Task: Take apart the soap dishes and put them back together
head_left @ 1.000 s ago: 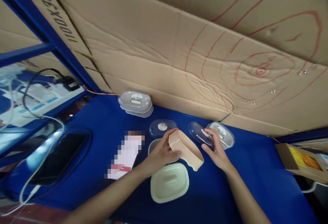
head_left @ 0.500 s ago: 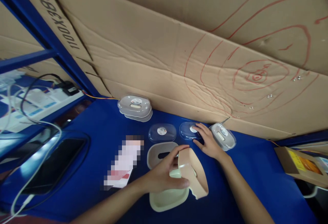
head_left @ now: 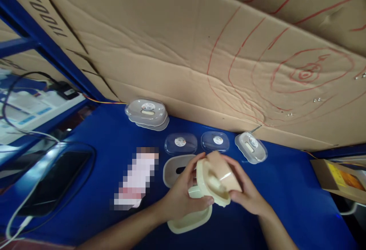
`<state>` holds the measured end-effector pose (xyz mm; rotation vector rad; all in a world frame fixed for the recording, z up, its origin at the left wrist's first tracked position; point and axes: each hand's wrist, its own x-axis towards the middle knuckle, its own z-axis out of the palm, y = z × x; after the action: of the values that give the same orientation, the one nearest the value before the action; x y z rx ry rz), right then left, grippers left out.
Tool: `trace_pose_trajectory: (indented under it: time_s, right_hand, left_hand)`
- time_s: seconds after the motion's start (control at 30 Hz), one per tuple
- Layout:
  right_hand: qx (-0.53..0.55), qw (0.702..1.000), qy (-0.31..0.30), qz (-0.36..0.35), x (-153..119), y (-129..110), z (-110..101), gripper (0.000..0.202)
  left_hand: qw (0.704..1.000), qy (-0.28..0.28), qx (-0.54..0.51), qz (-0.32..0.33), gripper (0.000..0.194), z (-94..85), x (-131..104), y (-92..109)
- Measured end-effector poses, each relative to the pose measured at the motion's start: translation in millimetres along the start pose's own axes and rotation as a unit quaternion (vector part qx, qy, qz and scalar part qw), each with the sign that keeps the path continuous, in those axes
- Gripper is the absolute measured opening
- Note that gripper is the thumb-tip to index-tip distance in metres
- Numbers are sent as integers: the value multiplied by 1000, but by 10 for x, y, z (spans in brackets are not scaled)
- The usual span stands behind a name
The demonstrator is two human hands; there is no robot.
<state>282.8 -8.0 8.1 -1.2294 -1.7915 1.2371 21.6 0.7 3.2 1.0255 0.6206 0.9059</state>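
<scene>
My left hand [head_left: 183, 194] grips a cream oval plastic part [head_left: 201, 173] with a raised rim, its thumb on the near edge. In my right hand [head_left: 251, 191] is a peach curved plastic piece [head_left: 224, 166], tilted against the cream part's inner side. Whether the two are joined I cannot tell. Below my left hand lie a pale green shallow tray [head_left: 190, 225] and, farther back, a whitish oval tray [head_left: 170, 175], both partly covered by that hand. A pale green bit [head_left: 196, 192] shows between its fingers.
Two clear oval lids [head_left: 171, 145] with round labels lie behind my hands. Lidded containers stand at back left [head_left: 145, 109] and back right [head_left: 256, 149]. A pixelated packet [head_left: 135, 177], a black phone [head_left: 55, 181] and cables are left; a cardboard wall [head_left: 148, 52] rises behind.
My right hand has left the clear lid and come to my left hand, where it now grips the peach piece. The cream part has come into view in my left hand.
</scene>
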Motion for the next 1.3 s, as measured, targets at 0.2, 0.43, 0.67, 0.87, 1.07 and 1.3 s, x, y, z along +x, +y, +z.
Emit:
trace_pose_trajectory:
  time_s: [0.2, 0.43, 0.67, 0.87, 1.07, 1.3]
  right_hand:
    - [-138, 988, 64, 16, 32, 221, -302, 76]
    - [-269, 963, 25, -17, 61, 261, -405, 64]
    - [-331, 943, -19, -44, 152, 365, -321, 66]
    - [-335, 940, 31, -56, 170, 340, -320, 59]
    - [-259, 965, 35, -31, -6, 155, -343, 51]
    - [-207, 977, 37, -40, 18, 144, -200, 48]
  left_hand:
    - [999, -30, 16, 35, 91, -67, 14, 12]
    - [993, -111, 31, 10, 91, -29, -4, -35]
    - [990, -122, 61, 31, 96, -96, 12, 5]
    - [966, -120, 204, 104, 99, -100, 5, -84]
    - [900, -204, 355, 149, 90, -111, -98, -161]
    - [856, -230, 437, 154, 90, -136, -195, -226]
